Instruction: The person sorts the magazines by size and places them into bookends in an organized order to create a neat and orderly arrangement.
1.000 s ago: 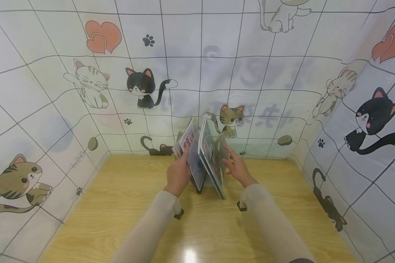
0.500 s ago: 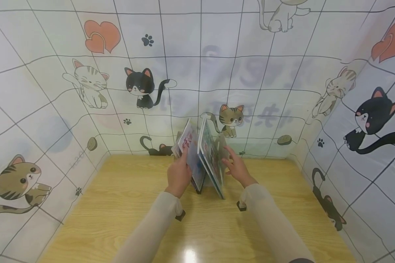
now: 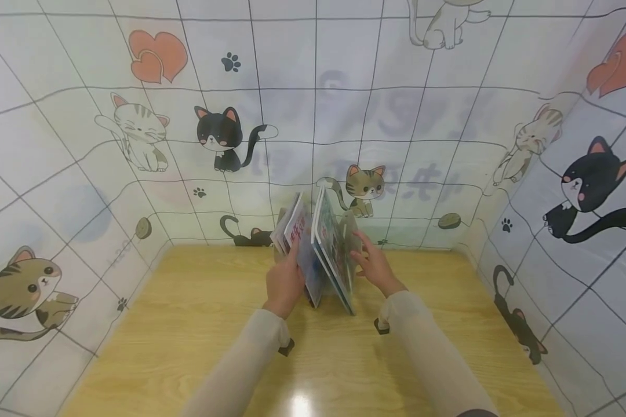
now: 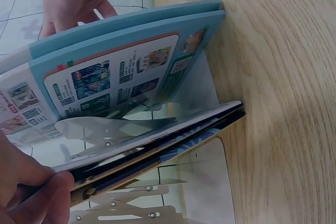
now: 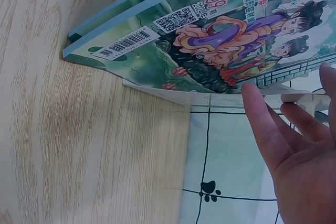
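Observation:
My left hand (image 3: 284, 284) pinches the near edges of a few thin books (image 3: 296, 227) between thumb and fingers. These books lean on the left side of a pale expandable bookend (image 4: 207, 182) with riveted lattice arms. To their right, two teal-spined magazines (image 3: 331, 234) stand tilted in the same bookend, one showing a barcode and robed figures on its cover in the right wrist view. My right hand (image 3: 378, 267) is held with its fingers spread at the bookend's right side, a fingertip (image 5: 252, 92) right at the magazine's lower edge. The left hand's fingers (image 4: 55, 198) partly cover the book edges.
The bookend stands on a wood-grain table (image 3: 214, 347) towards its back edge. A white, cat-printed curtain or sheet (image 3: 313, 87) surrounds the table at the back and on both sides. Small dark mounts (image 3: 287, 347) hang below both cuffs.
The left books have tipped a little to the left in my left hand, widening the gap to the teal-spined magazines. My right hand has hardly moved.

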Motion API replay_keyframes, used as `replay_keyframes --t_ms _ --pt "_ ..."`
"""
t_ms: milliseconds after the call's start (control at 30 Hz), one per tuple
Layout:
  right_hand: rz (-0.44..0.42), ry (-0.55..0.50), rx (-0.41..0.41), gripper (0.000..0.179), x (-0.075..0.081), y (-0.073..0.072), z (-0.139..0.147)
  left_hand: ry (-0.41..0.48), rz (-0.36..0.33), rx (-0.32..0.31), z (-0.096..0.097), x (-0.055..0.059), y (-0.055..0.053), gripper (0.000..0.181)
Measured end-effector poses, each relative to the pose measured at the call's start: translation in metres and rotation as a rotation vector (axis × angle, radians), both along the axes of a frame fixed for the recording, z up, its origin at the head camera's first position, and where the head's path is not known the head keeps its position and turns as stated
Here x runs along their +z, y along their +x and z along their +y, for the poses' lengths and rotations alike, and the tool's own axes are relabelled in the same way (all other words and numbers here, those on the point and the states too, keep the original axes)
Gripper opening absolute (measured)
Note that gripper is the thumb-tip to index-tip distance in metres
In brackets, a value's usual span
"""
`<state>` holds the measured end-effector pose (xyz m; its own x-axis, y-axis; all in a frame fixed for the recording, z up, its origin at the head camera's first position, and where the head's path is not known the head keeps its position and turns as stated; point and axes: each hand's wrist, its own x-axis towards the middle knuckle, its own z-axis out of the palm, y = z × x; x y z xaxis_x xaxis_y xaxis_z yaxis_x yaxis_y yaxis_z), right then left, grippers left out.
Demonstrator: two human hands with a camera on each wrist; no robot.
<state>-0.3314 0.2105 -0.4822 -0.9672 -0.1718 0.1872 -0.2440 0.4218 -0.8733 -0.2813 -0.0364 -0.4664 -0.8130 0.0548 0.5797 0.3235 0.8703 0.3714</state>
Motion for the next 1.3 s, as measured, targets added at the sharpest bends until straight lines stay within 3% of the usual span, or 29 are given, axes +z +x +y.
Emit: replay_keyframes --t_ms 167,600,1033,1300 --pt "0.001 0.002 -0.010 0.059 0.003 0.000 -0.002 0.008 0.028 -0.002 0.000 -0.003 -0.002 0.071" --pt "-0.011 0.003 -0.017 0.060 0.000 -0.001 -0.001 -0.026 0.007 0.014 0.000 -0.007 -0.001 0.070" --pt "0.065 0.063 -0.033 0.061 -0.002 0.001 -0.003 -0.138 0.091 -0.027 -0.006 -0.010 0.000 0.073" --pt "0.145 0.177 -0.062 0.065 -0.005 0.005 -0.002 -0.172 0.156 -0.039 -0.012 -0.014 -0.002 0.065"
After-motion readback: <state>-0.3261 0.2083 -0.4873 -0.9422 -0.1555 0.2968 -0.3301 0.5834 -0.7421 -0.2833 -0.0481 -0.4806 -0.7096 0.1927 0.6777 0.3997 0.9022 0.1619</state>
